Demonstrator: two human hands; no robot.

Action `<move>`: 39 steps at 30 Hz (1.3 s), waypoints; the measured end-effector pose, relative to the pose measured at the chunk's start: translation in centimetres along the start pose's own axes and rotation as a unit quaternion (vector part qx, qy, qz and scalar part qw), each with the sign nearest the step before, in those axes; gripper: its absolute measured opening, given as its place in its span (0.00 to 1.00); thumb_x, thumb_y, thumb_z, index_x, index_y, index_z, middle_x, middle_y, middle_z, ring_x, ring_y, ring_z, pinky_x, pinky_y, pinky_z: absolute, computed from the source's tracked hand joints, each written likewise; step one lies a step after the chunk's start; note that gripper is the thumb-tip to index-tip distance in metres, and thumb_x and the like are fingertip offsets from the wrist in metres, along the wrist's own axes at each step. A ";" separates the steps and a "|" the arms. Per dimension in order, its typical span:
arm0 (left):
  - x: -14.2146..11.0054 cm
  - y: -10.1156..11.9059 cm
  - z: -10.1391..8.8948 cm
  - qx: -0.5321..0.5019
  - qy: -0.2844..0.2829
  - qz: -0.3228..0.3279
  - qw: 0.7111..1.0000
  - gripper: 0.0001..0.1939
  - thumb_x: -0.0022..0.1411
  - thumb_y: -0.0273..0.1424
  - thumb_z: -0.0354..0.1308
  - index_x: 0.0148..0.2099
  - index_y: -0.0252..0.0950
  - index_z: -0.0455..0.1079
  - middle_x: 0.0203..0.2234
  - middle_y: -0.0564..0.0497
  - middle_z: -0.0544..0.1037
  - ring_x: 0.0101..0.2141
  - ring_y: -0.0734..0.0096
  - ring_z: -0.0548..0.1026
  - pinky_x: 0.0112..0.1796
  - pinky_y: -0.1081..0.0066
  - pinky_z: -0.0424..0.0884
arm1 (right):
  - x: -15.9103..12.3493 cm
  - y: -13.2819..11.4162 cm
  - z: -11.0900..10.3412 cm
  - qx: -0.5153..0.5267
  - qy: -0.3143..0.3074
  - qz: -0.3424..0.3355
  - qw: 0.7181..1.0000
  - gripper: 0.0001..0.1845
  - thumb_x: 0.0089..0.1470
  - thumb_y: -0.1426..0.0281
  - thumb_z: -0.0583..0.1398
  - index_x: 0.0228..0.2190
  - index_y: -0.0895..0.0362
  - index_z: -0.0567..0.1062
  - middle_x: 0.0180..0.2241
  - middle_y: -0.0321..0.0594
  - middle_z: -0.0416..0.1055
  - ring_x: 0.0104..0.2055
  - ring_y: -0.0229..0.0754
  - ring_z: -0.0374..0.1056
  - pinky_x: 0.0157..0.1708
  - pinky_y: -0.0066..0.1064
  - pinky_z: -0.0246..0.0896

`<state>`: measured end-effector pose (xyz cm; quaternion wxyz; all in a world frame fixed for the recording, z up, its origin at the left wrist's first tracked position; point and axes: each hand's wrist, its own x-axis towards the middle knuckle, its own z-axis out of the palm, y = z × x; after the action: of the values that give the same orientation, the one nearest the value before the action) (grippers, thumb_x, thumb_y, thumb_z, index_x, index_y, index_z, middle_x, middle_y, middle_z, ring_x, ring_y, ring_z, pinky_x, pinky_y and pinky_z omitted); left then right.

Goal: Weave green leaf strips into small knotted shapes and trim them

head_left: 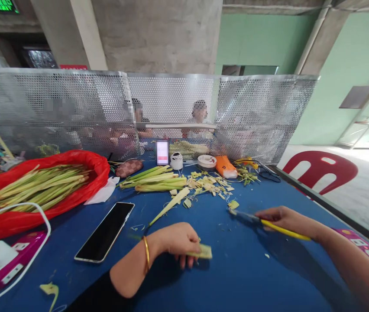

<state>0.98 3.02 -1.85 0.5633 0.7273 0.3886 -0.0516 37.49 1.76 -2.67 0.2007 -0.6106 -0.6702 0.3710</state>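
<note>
My left hand (pixel 181 242), with a gold bangle at the wrist, is closed around a pale green plant stalk (pixel 205 251); its cut end sticks out to the right. Scissors with yellow handles (pixel 285 229) are held in my right hand (pixel 277 216), blades pointing left and slightly blurred. Close to the blade tips lies a small yellowish-green scrap (pixel 233 204). Beyond my left hand a single peeled stalk (pixel 169 206) lies on the blue table (pixel 230 281). A bundle of green stalks (pixel 158 178) and a heap of cut scraps (pixel 208 184) lie farther back.
On the left are a red bag (pixel 96 158) full of stalks, a black-screened phone (pixel 105 232) and a purple power strip (pixel 25 255) with a white cable. At the back stand a lit phone (pixel 163 153), a tape roll (pixel 207 161) and a perforated metal screen (pixel 171 95), people behind it.
</note>
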 end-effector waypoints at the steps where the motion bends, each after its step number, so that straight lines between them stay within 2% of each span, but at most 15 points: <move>1: 0.5 0.0 0.3 -0.010 0.076 0.039 0.996 0.20 0.56 0.49 0.55 0.24 0.37 0.69 0.23 0.51 0.78 0.22 0.71 0.74 0.26 0.73 0.66 | 0.9 0.0 0.2 0.003 0.035 0.011 0.999 0.30 0.34 0.51 0.68 0.37 0.57 0.83 0.29 0.40 0.78 0.33 0.49 0.72 0.32 0.32 0.68; 4: 1.7 -0.3 -0.5 -0.018 0.301 0.173 0.938 0.16 0.55 0.45 0.57 0.26 0.38 0.73 0.41 0.48 0.80 0.43 0.65 0.75 0.43 0.71 0.67 | 1.9 -1.2 1.6 0.043 0.075 0.002 0.996 0.36 0.34 0.49 0.67 0.43 0.58 0.81 0.34 0.43 0.78 0.36 0.50 0.72 0.36 0.33 0.68; 6: 2.0 -0.7 -1.9 -0.070 0.397 0.141 0.904 0.15 0.56 0.43 0.56 0.29 0.37 0.74 0.40 0.48 0.80 0.41 0.64 0.76 0.41 0.71 0.68 | 1.1 -2.8 2.8 0.081 -0.011 -0.030 0.996 0.36 0.37 0.51 0.67 0.46 0.57 0.80 0.36 0.42 0.78 0.37 0.47 0.71 0.37 0.31 0.68; 9: 1.8 -1.3 -3.6 -0.121 0.455 0.067 0.880 0.19 0.60 0.42 0.48 0.34 0.34 0.74 0.32 0.47 0.79 0.29 0.68 0.75 0.28 0.73 0.67 | -0.5 -5.2 4.1 0.071 -0.222 -0.030 0.972 0.29 0.39 0.57 0.68 0.45 0.54 0.80 0.33 0.37 0.77 0.33 0.42 0.71 0.31 0.26 0.66; 11: 1.4 -1.4 -3.9 -0.122 0.463 0.057 0.876 0.19 0.60 0.42 0.48 0.35 0.33 0.73 0.29 0.48 0.78 0.23 0.72 0.72 0.23 0.74 0.63 | -0.4 -6.1 4.3 0.028 -0.281 -0.035 0.959 0.24 0.39 0.60 0.68 0.41 0.55 0.81 0.31 0.35 0.77 0.31 0.40 0.70 0.29 0.24 0.64; 13: 1.0 -1.1 -3.6 -0.115 0.458 0.059 0.880 0.17 0.58 0.42 0.51 0.32 0.34 0.73 0.24 0.51 0.76 0.19 0.75 0.68 0.22 0.74 0.61 | 1.0 -5.8 4.3 -0.013 -0.233 -0.049 0.971 0.22 0.40 0.61 0.67 0.39 0.56 0.82 0.28 0.33 0.76 0.29 0.40 0.70 0.28 0.24 0.63; 16: 0.6 -0.5 -2.7 -0.098 0.439 0.068 0.891 0.15 0.57 0.41 0.54 0.28 0.35 0.72 0.20 0.53 0.74 0.18 0.75 0.68 0.23 0.74 0.62 | 3.7 -4.2 4.0 -0.082 -0.009 -0.035 0.996 0.25 0.48 0.57 0.61 0.46 0.56 0.79 0.31 0.36 0.78 0.33 0.44 0.72 0.32 0.29 0.64; 17: 0.5 -0.4 -2.5 -0.082 0.433 0.072 0.894 0.15 0.57 0.40 0.54 0.27 0.35 0.71 0.20 0.53 0.74 0.18 0.74 0.69 0.24 0.74 0.62 | 4.5 -3.6 4.0 -0.121 0.060 -0.021 0.991 0.26 0.51 0.57 0.58 0.48 0.56 0.77 0.34 0.38 0.79 0.35 0.46 0.72 0.34 0.30 0.64; 19: 0.4 -0.2 -2.1 -0.027 0.429 0.074 0.900 0.15 0.58 0.40 0.53 0.26 0.36 0.70 0.20 0.53 0.75 0.20 0.73 0.70 0.25 0.73 0.62 | 5.2 -3.0 4.4 -0.236 0.133 -0.002 0.963 0.25 0.56 0.59 0.54 0.52 0.54 0.73 0.39 0.41 0.78 0.39 0.48 0.73 0.37 0.32 0.64; 23: 0.4 -0.2 -1.8 0.119 0.451 0.033 0.884 0.12 0.57 0.38 0.55 0.27 0.38 0.73 0.20 0.53 0.76 0.24 0.70 0.72 0.26 0.73 0.57 | 4.7 -3.9 5.5 -0.401 0.143 -0.005 0.905 0.20 0.53 0.67 0.57 0.48 0.55 0.75 0.40 0.49 0.76 0.39 0.51 0.74 0.34 0.34 0.63; 26: 0.5 -0.4 -1.7 0.167 0.455 0.002 0.875 0.05 0.52 0.35 0.60 0.30 0.41 0.76 0.25 0.53 0.79 0.29 0.68 0.74 0.27 0.72 0.55 | 4.7 -6.5 5.6 -0.415 0.154 -0.024 0.897 0.13 0.52 0.69 0.58 0.38 0.59 0.78 0.38 0.53 0.74 0.41 0.55 0.73 0.35 0.37 0.62; 28: 0.6 -0.7 -1.7 0.174 0.438 -0.003 0.882 0.05 0.49 0.34 0.63 0.32 0.42 0.76 0.28 0.53 0.80 0.32 0.65 0.74 0.28 0.72 0.55 | 6.1 -8.8 5.4 -0.398 0.170 -0.052 0.900 0.13 0.54 0.67 0.57 0.39 0.57 0.77 0.40 0.51 0.75 0.42 0.55 0.72 0.37 0.38 0.62; 32: 0.9 -1.2 -1.5 0.193 0.398 -0.013 0.897 0.11 0.45 0.37 0.67 0.32 0.41 0.76 0.29 0.51 0.80 0.34 0.59 0.74 0.31 0.70 0.58 | 13.3 -14.1 5.5 -0.311 0.195 -0.114 0.923 0.17 0.54 0.61 0.60 0.45 0.51 0.75 0.42 0.43 0.76 0.46 0.52 0.71 0.42 0.37 0.62; 36: 1.2 -1.8 -0.9 0.205 0.373 -0.056 0.903 0.13 0.42 0.42 0.69 0.30 0.40 0.76 0.30 0.49 0.80 0.35 0.56 0.75 0.32 0.68 0.60 | 23.5 -18.3 6.9 -0.255 0.201 -0.109 0.939 0.29 0.53 0.60 0.64 0.54 0.57 0.68 0.48 0.48 0.72 0.48 0.51 0.69 0.46 0.41 0.64; 39: 1.7 -2.2 -0.6 0.192 0.355 -0.058 0.913 0.09 0.45 0.40 0.68 0.28 0.42 0.76 0.27 0.48 0.80 0.33 0.56 0.75 0.32 0.67 0.62 | 29.8 -20.3 8.2 -0.212 0.194 -0.098 0.953 0.20 0.60 0.63 0.59 0.52 0.58 0.69 0.51 0.46 0.68 0.48 0.47 0.69 0.46 0.45 0.67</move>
<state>0.55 4.51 -4.19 0.2339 0.7679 0.5872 0.1036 12.78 28.95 1.67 0.2282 -0.6309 -0.7380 0.0726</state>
